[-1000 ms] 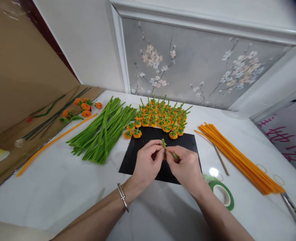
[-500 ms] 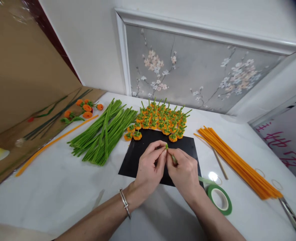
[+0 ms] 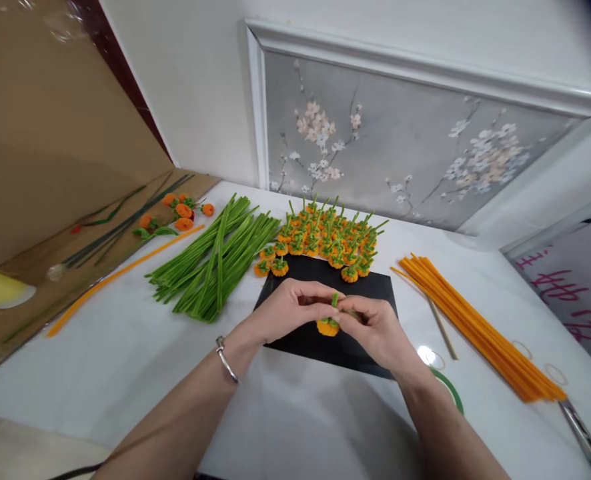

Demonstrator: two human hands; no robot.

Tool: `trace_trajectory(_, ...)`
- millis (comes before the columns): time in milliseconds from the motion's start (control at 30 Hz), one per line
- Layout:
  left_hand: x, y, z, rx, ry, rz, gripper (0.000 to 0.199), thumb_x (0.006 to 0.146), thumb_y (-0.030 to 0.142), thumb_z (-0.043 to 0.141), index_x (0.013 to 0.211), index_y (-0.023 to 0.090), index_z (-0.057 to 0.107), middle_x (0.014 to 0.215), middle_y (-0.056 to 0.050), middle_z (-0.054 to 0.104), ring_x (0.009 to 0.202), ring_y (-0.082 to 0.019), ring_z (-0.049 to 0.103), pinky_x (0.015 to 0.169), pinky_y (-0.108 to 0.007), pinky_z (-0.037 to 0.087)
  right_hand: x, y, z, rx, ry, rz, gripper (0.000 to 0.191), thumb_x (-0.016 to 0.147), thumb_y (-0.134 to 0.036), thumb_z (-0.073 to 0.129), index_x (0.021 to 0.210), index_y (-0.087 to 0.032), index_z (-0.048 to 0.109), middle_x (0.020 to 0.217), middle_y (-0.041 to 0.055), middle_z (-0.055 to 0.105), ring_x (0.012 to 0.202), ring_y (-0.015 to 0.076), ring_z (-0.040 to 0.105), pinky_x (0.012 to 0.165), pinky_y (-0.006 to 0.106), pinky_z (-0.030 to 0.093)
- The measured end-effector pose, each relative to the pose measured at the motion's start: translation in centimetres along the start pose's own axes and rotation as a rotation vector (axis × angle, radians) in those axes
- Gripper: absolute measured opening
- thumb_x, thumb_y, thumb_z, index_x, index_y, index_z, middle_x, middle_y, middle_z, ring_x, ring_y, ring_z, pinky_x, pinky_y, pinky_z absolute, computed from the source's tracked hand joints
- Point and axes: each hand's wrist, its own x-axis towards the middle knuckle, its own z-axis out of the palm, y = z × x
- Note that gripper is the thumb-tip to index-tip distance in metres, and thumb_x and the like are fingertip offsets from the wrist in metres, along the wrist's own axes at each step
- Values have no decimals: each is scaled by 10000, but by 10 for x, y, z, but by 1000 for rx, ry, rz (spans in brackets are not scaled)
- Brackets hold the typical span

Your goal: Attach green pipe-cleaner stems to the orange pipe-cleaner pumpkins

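Over the black mat (image 3: 320, 350), both hands meet around a small orange flower (image 3: 328, 328) with a green top and a short green stem pointing up. My left hand (image 3: 295, 308) pinches the green part from the left, thumb and forefinger together. From the right, my right hand (image 3: 375, 327) has its fingers closed at the same green part. Rows of similar orange flowers (image 3: 325, 233) stand stem-up along the mat's far edge. A green tape roll (image 3: 449, 388) is partly hidden behind my right wrist.
Green fuzzy stems (image 3: 218, 260) lie left of the mat. Orange stems (image 3: 480, 327), a thin stick (image 3: 443, 328) and a metal tool (image 3: 585, 437) lie to the right. Finished orange flowers (image 3: 183, 212) rest on cardboard at the far left, near one long orange stem (image 3: 120, 272).
The flower between my hands has come into view below my fingers. My left hand has turned flatter and its wrist has moved left. My right forearm now covers much of the tape roll.
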Motion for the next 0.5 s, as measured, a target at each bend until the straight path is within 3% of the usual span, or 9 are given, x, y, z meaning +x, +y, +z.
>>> trace_trajectory(133, 2, -4, 3, 135, 17, 29, 145, 777, 220, 690, 899, 196, 763, 915, -38, 757, 847, -182, 686, 761, -279, 535, 1, 1, 5, -159, 61, -102, 185, 818, -191, 540, 704, -163, 683, 586, -26, 488, 528, 95, 401, 492, 217, 324)
trace_trajectory(333, 4, -15, 14, 181, 235, 77, 124, 812, 214, 635, 747, 167, 731, 970, -60, 742, 895, -185, 676, 784, -279, 514, 1, 5, 16, -391, 332, -103, 162, 807, -203, 559, 666, -171, 632, 537, -42, 463, 475, 93, 382, 468, 217, 335)
trace_trajectory(500, 5, -13, 17, 218, 213, 86, 202, 853, 256, 576, 682, 152, 602, 937, -41, 676, 815, -147, 608, 696, -249, 457, 2, 9, 12, -235, 235, 21, 183, 824, -279, 591, 677, -171, 594, 538, -56, 418, 491, 87, 332, 462, 217, 292)
